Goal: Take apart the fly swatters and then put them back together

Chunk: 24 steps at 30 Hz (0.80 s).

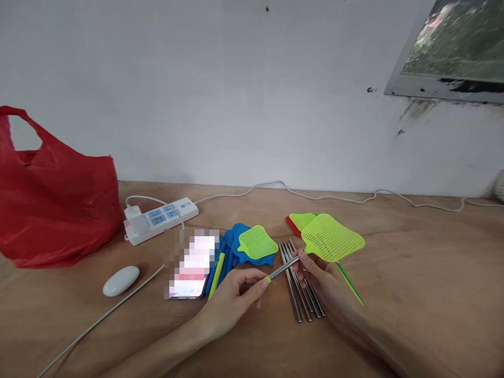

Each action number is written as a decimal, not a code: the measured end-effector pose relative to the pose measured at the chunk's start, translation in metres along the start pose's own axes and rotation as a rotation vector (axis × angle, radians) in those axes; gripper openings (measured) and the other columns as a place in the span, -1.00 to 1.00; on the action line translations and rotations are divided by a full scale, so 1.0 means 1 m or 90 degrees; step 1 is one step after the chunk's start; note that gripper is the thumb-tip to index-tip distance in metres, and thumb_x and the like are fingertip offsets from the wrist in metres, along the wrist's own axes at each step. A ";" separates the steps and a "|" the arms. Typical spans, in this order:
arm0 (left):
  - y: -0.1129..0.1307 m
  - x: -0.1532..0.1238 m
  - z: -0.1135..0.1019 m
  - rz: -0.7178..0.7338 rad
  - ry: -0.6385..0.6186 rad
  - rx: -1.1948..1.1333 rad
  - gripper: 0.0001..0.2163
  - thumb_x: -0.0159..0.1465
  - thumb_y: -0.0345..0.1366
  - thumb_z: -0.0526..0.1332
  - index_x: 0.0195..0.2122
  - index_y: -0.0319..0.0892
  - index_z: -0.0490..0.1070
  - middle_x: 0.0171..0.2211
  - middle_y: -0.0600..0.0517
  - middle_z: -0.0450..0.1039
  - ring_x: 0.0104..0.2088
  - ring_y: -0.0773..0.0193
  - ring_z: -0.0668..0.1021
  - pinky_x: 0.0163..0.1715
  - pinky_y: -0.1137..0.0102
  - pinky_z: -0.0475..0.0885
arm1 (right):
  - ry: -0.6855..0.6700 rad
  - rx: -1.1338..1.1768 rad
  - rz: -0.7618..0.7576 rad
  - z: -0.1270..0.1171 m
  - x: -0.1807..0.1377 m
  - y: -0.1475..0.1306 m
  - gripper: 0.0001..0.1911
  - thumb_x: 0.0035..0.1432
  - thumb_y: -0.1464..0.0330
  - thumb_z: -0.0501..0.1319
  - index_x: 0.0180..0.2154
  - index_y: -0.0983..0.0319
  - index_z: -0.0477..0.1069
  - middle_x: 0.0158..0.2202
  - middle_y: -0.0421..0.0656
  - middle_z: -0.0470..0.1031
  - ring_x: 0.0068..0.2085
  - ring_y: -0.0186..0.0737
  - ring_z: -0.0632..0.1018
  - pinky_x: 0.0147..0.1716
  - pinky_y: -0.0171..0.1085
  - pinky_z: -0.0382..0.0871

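My left hand (236, 294) pinches the green-capped end of a metal rod (282, 269) between thumb and fingers. My right hand (317, 278) grips the rod's other end, where a lime-green fly swatter head (333, 239) sits on it. Beneath the hands lies a bundle of several bare metal rods (301, 291) on the wooden table (413, 273). A pile of finished swatters with blue and green heads (250, 245) lies just left of the rods. More loose heads, green and red (298, 221), lie behind the held one.
A phone (192, 268) lies left of the swatter pile. A white power strip (161, 219) with its cables, a white oval object (121, 280) and a red plastic bag (55, 202) occupy the table's left. A white wall rises behind, with a window frame (444, 58) at upper right.
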<state>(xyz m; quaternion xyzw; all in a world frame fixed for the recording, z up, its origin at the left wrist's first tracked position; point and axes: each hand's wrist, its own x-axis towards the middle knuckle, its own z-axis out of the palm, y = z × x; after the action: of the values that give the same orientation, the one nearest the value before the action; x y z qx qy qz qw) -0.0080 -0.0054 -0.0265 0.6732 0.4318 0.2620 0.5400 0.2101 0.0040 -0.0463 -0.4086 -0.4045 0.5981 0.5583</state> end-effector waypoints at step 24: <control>-0.006 -0.005 0.008 0.056 -0.003 0.045 -0.66 0.38 -0.04 0.12 -0.35 -0.22 0.43 -0.66 0.16 0.30 -0.60 0.39 0.32 -0.56 0.48 0.12 | 0.054 0.076 -0.009 -0.010 0.010 0.003 -0.62 0.00 0.05 0.46 -0.34 0.20 0.49 -0.55 -0.29 0.38 -0.52 -0.39 0.36 -0.57 -0.41 0.25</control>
<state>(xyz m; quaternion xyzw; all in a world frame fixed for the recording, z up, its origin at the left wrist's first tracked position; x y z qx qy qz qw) -0.0057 -0.0129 -0.0342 0.7106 0.4099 0.2686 0.5049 0.2180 0.0143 -0.0534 -0.3969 -0.3466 0.5994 0.6025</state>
